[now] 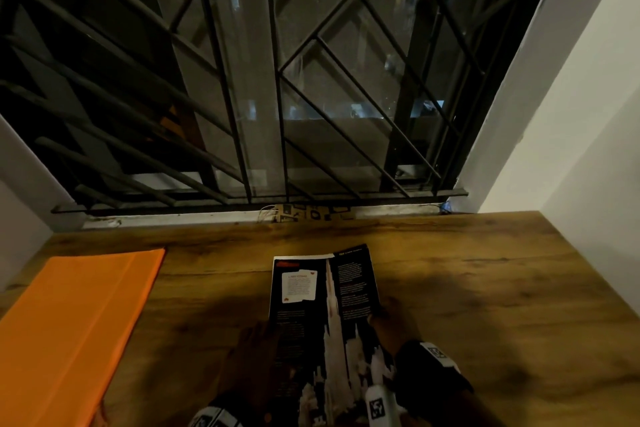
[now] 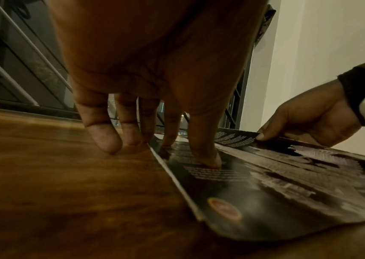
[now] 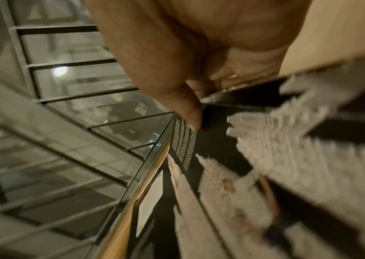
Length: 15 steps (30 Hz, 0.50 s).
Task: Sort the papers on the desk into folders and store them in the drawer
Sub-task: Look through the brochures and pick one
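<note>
A dark printed paper [image 1: 325, 315] showing a tall white tower lies on the wooden desk [image 1: 485, 288], in front of me. My left hand [image 1: 256, 354] presses down on its left edge with straight, spread fingers [image 2: 206, 157], some on the sheet, some on the wood. My right hand [image 1: 381, 326] pinches the paper's right edge between thumb [image 3: 190, 113] and fingers, lifting that edge slightly [image 2: 237, 138]. An orange folder [image 1: 76, 322] lies flat at the left of the desk.
A barred window [image 1: 277, 80] runs along the desk's far edge, with a strip of printed cardboard [image 1: 311, 213] on the sill. A white wall [image 1: 571, 114] closes in the right side. Bare wood lies between folder and paper.
</note>
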### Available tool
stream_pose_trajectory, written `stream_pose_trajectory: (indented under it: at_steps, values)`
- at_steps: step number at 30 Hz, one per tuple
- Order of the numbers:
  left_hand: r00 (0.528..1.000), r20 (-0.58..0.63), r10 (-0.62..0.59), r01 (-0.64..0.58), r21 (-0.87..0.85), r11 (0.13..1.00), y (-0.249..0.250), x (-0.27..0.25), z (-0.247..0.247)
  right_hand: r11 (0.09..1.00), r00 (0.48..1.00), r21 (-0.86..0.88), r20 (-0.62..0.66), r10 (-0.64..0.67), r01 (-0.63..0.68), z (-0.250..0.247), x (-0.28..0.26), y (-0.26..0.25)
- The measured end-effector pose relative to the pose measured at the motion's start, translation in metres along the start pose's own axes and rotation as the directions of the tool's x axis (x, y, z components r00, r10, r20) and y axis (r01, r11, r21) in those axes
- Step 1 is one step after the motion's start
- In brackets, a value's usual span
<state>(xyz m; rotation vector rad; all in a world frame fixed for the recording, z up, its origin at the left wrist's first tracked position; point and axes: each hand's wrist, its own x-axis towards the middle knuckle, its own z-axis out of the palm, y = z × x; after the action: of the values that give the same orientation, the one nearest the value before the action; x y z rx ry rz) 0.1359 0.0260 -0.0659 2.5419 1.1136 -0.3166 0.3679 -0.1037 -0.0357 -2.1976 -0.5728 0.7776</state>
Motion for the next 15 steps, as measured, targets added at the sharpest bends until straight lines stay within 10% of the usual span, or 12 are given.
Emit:
stream_pose_trajectory:
  at_steps: [9,15]
  values:
    - [0.997,-0.054,0.052,-0.071,-0.460,0.885,0.002,-0.012,-0.022,0.940,0.998,0.341,0.064,0.005,-0.027,0.001,-0.007,0.008]
    - [0.938,-0.210,-0.275,-0.040,-0.855,0.517,0.022,-0.006,-0.048,0.815,0.988,0.564,0.146,0.055,-0.129,-0.008,-0.012,0.008]
